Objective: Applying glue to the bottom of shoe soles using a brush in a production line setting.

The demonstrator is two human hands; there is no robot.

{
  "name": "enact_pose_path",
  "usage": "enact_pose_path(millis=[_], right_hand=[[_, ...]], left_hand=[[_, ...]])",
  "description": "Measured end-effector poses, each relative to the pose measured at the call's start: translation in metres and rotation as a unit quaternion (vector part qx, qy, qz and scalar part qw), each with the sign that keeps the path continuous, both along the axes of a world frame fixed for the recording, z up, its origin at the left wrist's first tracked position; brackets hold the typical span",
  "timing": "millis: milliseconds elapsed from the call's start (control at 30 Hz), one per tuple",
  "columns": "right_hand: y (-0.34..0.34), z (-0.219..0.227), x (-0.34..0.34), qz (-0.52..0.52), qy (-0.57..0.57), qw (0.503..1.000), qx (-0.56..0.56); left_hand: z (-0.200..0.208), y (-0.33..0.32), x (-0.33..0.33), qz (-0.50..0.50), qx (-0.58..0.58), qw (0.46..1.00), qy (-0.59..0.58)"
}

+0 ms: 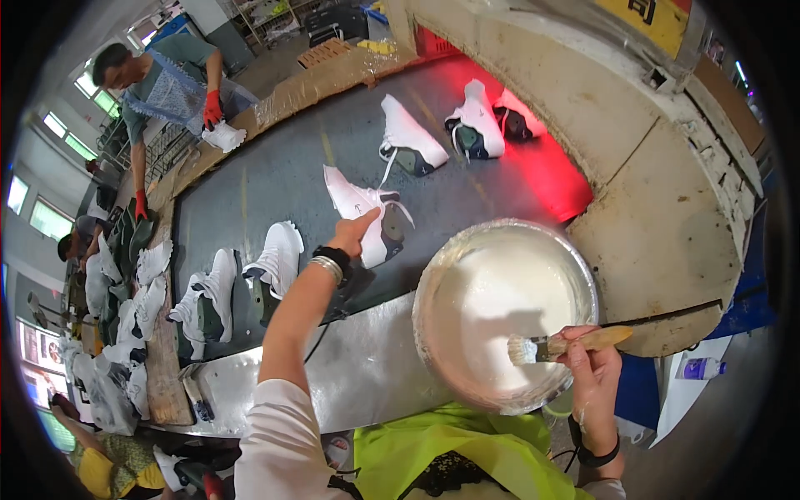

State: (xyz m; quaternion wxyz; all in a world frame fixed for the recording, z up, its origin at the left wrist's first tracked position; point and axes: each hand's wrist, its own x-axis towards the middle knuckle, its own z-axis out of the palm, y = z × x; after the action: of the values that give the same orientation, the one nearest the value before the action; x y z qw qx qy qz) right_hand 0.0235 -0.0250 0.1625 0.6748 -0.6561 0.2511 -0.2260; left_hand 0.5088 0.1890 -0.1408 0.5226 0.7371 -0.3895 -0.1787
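My left hand (357, 233) reaches over a dark conveyor belt (283, 192) and grips a white shoe upper (358, 200); its index finger lies along the shoe, while the other fingers are partly hidden. This shoe has a dark green panel and a loose lace. In my right hand (590, 367) is a brush with a wooden handle (607, 337) and white-coated bristles (522, 350). The bristles hang over a round metal basin (423, 333) of milky white liquid (517, 287).
More white shoes (408, 142) (479, 125) stand toward a red-lit machine opening (554, 179). Two others (218, 292) (279, 254) sit at the belt's near left. Across the belt, a co-worker in red gloves (212, 108) handles a shoe (223, 137). Shoes crowd the left side (150, 300).
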Motion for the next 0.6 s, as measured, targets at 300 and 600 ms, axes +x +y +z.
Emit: enact_pose_path(millis=[300,600], right_hand=[[0.035,0.023,-0.024,-0.017,-0.049,0.998,-0.018],[0.066,0.028,-0.041,0.047,-0.050,0.997,-0.016]], left_hand=[[0.123,-0.013,-0.034,0.150,0.080,0.963,0.209],[0.238,0.159,-0.256,0.271,0.292,0.884,-0.243]])
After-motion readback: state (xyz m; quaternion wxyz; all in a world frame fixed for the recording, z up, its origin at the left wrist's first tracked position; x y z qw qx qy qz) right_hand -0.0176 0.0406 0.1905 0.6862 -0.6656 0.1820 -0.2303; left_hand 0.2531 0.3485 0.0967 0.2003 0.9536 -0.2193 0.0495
